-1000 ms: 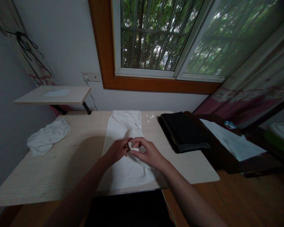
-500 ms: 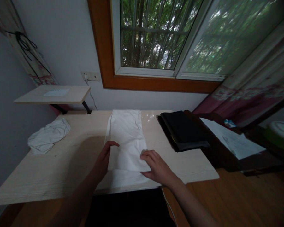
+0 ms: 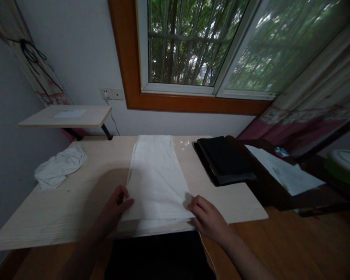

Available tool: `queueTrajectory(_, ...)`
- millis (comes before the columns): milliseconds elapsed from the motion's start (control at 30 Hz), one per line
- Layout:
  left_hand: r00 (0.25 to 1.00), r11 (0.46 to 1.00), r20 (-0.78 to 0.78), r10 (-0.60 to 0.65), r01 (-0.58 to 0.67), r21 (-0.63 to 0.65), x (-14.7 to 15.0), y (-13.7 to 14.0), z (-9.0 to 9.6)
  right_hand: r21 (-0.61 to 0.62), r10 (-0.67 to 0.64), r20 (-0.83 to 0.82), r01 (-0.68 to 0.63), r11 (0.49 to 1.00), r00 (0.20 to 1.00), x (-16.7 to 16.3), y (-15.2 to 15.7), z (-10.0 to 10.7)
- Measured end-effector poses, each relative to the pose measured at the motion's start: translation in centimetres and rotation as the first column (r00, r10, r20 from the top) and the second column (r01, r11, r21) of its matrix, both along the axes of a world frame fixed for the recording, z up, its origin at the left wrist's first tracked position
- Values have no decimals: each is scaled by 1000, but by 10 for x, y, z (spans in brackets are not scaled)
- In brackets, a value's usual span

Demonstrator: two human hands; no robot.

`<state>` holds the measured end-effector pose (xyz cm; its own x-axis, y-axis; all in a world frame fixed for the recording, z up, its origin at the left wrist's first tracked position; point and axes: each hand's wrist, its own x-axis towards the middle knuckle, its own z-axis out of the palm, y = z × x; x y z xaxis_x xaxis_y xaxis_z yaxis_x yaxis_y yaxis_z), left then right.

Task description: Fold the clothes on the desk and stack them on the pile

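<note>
A white folded cloth lies flat in a long strip on the pale table, from the back edge to near the front. My left hand is at its near left edge, fingers curled and thumb over the fabric, closed on that side. At the near right corner, my right hand pinches the cloth's edge between thumb and bent fingers. A few soft creases run across the cloth, and its near end shows a layered edge close to the table's front.
A crumpled white cloth lies on the left of the table, before a small raised shelf. Black folders sit at the right. Beyond them are paper sheets on a dark surface. A window is behind.
Both hands have moved outward and toward me, to the cloth's near corners. The near part of the cloth is now spread wider and smoother.
</note>
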<state>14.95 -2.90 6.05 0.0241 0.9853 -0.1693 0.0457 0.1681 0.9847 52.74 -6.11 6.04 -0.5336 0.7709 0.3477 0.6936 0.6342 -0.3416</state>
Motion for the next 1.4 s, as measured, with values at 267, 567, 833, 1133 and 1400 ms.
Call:
queueTrajectory(267,876,926,-299,-379,360,-118,-26,-15,-14,-279,45,70,-24,960,997,0,0,-4)
queueTrajectory(567,689,793,-393,-609,519,-319,-36,-6,-11,-409,146,-70,-162,898,987,0,12,13)
queueTrajectory(833,729,842,-424,-538,486,-233,-43,9,-11,-242,83,-113,-109,964,990,-9,66,3)
queueTrajectory(1133,714,895,-559,-421,427,-128,-19,10,-5,-59,177,12,-176,983,984,-44,99,-24)
queueTrajectory(1400,773,902,-473,-424,405,-147,-41,-7,-5,-45,106,67,-103,994,992,-41,87,-23)
